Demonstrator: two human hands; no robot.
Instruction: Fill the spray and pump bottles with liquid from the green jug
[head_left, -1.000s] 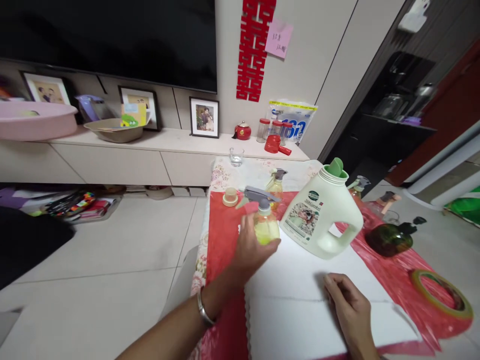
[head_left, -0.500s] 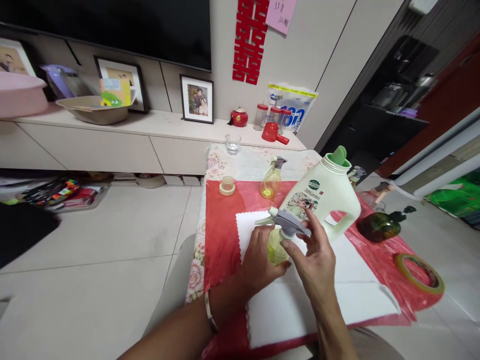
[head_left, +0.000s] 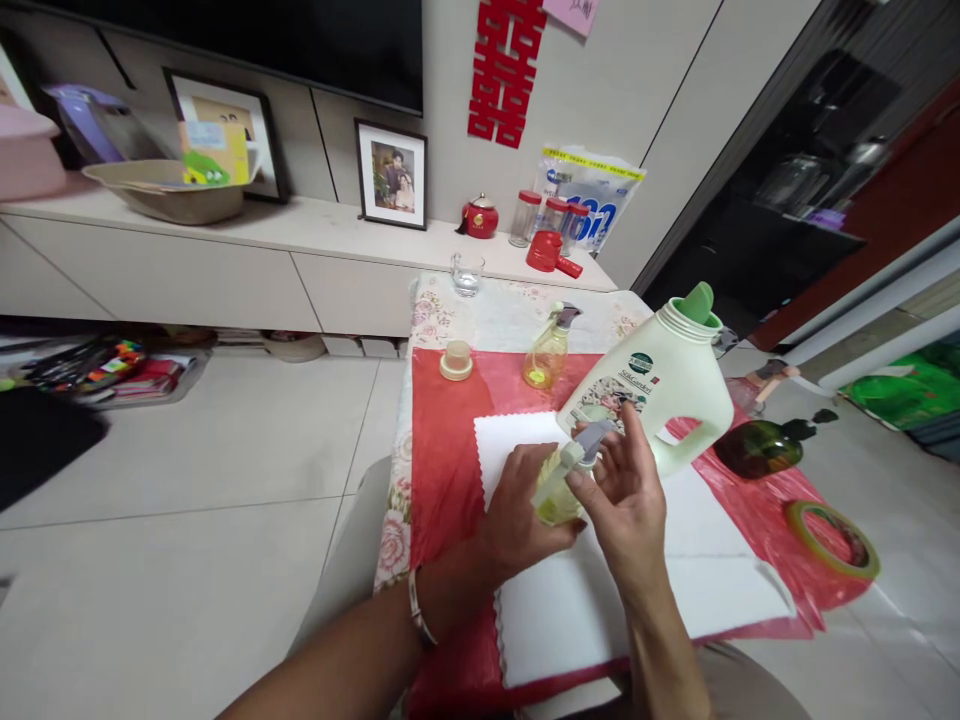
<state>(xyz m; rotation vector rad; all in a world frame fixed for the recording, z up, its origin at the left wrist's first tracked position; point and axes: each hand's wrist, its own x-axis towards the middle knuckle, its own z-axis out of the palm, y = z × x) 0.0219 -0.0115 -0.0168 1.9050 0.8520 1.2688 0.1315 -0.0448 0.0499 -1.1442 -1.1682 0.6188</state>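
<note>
My left hand (head_left: pixel 521 510) is wrapped round the body of a small yellow spray bottle (head_left: pixel 556 492) above the white cloth (head_left: pixel 645 590). My right hand (head_left: pixel 622 490) pinches the bottle's grey trigger head (head_left: pixel 587 443) from the right. Just behind them stands a big pale green detergent jug (head_left: pixel 660 385) with a green spout. A second yellow spray bottle (head_left: pixel 546 350) stands farther back on the red table cover (head_left: pixel 442 450), next to a beige cap (head_left: pixel 456 360).
A dark green bottle (head_left: pixel 754 450) lies on its side at the right, and a tape roll (head_left: pixel 829 538) lies near the right corner. A glass (head_left: pixel 466 273) stands at the table's far end. Behind is a low cabinet (head_left: pixel 225 270) with picture frames, jars and a red pot.
My left hand drew the spray bottle back toward me over the white cloth. My right hand rose from the cloth and took hold of the trigger head, which has since turned.
</note>
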